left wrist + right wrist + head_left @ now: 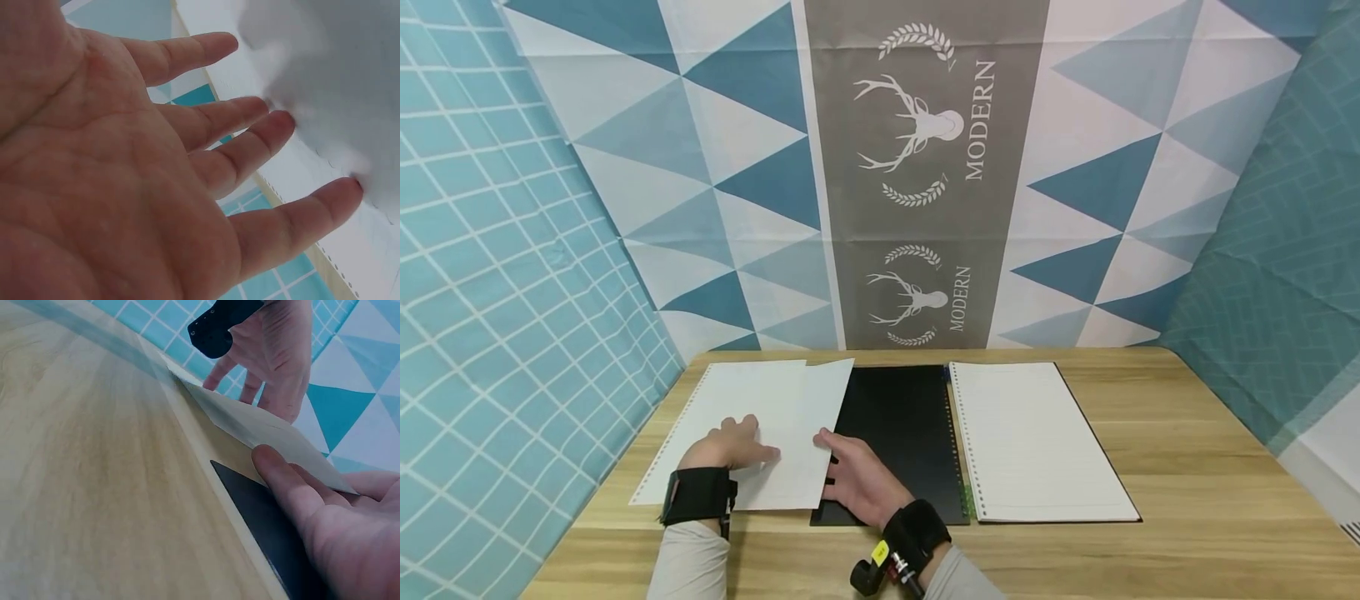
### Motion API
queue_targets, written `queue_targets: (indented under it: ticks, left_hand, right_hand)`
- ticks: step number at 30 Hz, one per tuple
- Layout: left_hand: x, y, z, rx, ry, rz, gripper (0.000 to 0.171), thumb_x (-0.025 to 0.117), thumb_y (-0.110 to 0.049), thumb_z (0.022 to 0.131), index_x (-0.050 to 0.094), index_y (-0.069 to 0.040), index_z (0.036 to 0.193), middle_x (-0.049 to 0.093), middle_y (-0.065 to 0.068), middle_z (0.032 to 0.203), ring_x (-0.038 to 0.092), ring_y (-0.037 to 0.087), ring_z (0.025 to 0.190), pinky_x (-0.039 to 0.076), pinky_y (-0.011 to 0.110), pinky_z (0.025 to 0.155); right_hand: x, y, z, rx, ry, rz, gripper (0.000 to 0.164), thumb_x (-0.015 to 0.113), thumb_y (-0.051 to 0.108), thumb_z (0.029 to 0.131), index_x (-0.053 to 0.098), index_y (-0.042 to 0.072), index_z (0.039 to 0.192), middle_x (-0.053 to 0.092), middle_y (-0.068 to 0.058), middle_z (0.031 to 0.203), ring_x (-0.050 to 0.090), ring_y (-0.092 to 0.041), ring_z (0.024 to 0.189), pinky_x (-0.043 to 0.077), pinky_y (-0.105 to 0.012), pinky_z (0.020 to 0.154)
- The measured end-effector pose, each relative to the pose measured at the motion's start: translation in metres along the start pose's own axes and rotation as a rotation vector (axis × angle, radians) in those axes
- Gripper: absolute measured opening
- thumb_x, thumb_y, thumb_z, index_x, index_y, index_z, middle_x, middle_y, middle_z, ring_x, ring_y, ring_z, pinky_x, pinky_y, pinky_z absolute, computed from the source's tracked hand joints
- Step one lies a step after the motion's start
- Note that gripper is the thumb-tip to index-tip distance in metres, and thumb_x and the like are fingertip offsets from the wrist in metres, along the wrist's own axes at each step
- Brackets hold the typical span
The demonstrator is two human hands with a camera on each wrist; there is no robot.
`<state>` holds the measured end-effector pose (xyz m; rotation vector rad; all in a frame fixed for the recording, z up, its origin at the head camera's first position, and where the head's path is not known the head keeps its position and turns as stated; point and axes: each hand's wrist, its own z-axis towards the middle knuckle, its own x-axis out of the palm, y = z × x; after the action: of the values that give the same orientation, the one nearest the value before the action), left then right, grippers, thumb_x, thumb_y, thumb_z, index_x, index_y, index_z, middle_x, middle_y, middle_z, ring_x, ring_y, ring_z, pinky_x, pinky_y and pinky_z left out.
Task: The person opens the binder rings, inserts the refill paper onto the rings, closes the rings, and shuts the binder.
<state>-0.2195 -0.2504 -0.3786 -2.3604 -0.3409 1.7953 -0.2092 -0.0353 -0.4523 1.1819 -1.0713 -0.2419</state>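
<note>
Two "MODERN" labels (981,121) on backdrop (917,225), left fingers (275,134) spread on white sheets (778,396), right fingers (284,481) gripping their edge

Head view: the loose sheets (775,392) hide the left edge of the black cover (898,417). Right hand (863,483) — fingers partly concealed by the sheets; cropped at right in its wrist view. Left hand (125,162) — palm cut off at left. Page (1030,442): ruling too faint to count.
</note>
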Motion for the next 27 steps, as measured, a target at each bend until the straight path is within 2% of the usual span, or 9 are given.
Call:
queue_targets:
  ticks: [4, 7, 12, 16, 19, 22, 24, 25, 27]
  left_hand:
    - [0.001, 0.001, 0.000, 0.003, 0.017, -0.015, 0.066, 0.067, -0.039, 0.086, 0.048, 0.010, 0.127, 0.055, 0.033, 0.113, 0.055, 0.044, 0.095, 0.046, 0.061, 0.084]
    - [0.001, 0.001, 0.002, 0.003, 0.032, -0.021, 0.068, 0.067, -0.038, 0.087, 0.046, 0.011, 0.129, 0.055, 0.034, 0.116, 0.055, 0.041, 0.094, 0.046, 0.060, 0.086]
    - [0.001, 0.003, 0.005, 0.017, 0.040, -0.020, 0.072, 0.067, -0.037, 0.087, 0.043, 0.013, 0.131, 0.052, 0.039, 0.121, 0.054, 0.040, 0.096, 0.047, 0.059, 0.087]
    - [0.002, 0.003, 0.005, 0.020, 0.041, -0.008, 0.074, 0.069, -0.037, 0.086, 0.042, 0.014, 0.133, 0.051, 0.039, 0.123, 0.054, 0.041, 0.098, 0.047, 0.060, 0.088]
    - [0.003, 0.000, 0.005, 0.031, 0.042, 0.004, 0.074, 0.072, -0.034, 0.083, 0.043, 0.013, 0.132, 0.053, 0.038, 0.123, 0.054, 0.040, 0.097, 0.047, 0.059, 0.087]
    - [0.004, -0.004, 0.006, 0.066, 0.034, -0.002, 0.069, 0.075, -0.028, 0.079, 0.048, 0.012, 0.129, 0.058, 0.034, 0.118, 0.055, 0.036, 0.092, 0.049, 0.055, 0.085]
    - [0.004, -0.005, 0.006, 0.085, 0.031, -0.017, 0.066, 0.077, -0.024, 0.077, 0.050, 0.011, 0.126, 0.061, 0.031, 0.115, 0.055, 0.034, 0.090, 0.049, 0.053, 0.083]
    - [0.004, -0.006, 0.006, 0.091, 0.030, -0.024, 0.064, 0.077, -0.023, 0.077, 0.051, 0.011, 0.125, 0.063, 0.030, 0.113, 0.055, 0.033, 0.089, 0.049, 0.052, 0.082]
    - [0.004, -0.007, 0.006, 0.090, 0.028, -0.028, 0.061, 0.077, -0.022, 0.077, 0.052, 0.010, 0.123, 0.063, 0.029, 0.113, 0.055, 0.032, 0.088, 0.049, 0.052, 0.082]
  right_hand:
    - [-0.001, 0.004, -0.002, -0.007, -0.027, -0.020, 0.076, 0.054, 0.042, 0.099, 0.026, -0.009, 0.148, 0.034, -0.025, 0.152, 0.047, -0.036, 0.128, 0.048, -0.054, 0.096]
    - [-0.002, 0.010, -0.004, -0.012, -0.074, -0.054, 0.064, 0.055, 0.036, 0.099, 0.039, -0.009, 0.141, 0.041, -0.025, 0.147, 0.052, -0.035, 0.124, 0.053, -0.050, 0.091]
    - [-0.002, 0.020, -0.005, -0.044, -0.236, -0.169, 0.040, 0.062, 0.021, 0.095, 0.059, -0.009, 0.121, 0.064, -0.022, 0.121, 0.066, -0.030, 0.105, 0.058, -0.041, 0.079]
    - [-0.003, 0.022, -0.006, -0.071, -0.387, -0.332, 0.026, 0.063, 0.012, 0.092, 0.066, -0.004, 0.112, 0.069, -0.017, 0.104, 0.070, -0.023, 0.083, 0.060, -0.037, 0.067]
    - [-0.003, 0.020, -0.006, -0.063, -0.444, -0.420, 0.040, 0.062, 0.005, 0.089, 0.056, -0.002, 0.128, 0.066, -0.018, 0.106, 0.069, -0.022, 0.074, 0.060, -0.037, 0.062]
    - [0.000, 0.017, -0.006, -0.033, -0.452, -0.406, 0.075, 0.063, 0.006, 0.088, 0.021, -0.004, 0.149, 0.056, -0.026, 0.123, 0.068, -0.024, 0.081, 0.059, -0.039, 0.066]
    - [0.002, 0.015, -0.006, -0.018, -0.457, -0.379, 0.088, 0.063, 0.010, 0.089, 0.004, -0.005, 0.152, 0.049, -0.029, 0.130, 0.066, -0.026, 0.087, 0.058, -0.040, 0.071]
    - [0.002, 0.014, -0.005, -0.014, -0.456, -0.367, 0.088, 0.063, 0.012, 0.090, 0.001, -0.006, 0.151, 0.048, -0.030, 0.129, 0.065, -0.026, 0.088, 0.057, -0.041, 0.073]
    - [0.002, 0.012, -0.005, -0.012, -0.452, -0.362, 0.078, 0.060, 0.015, 0.093, 0.011, -0.006, 0.150, 0.052, -0.028, 0.124, 0.064, -0.025, 0.089, 0.056, -0.040, 0.073]
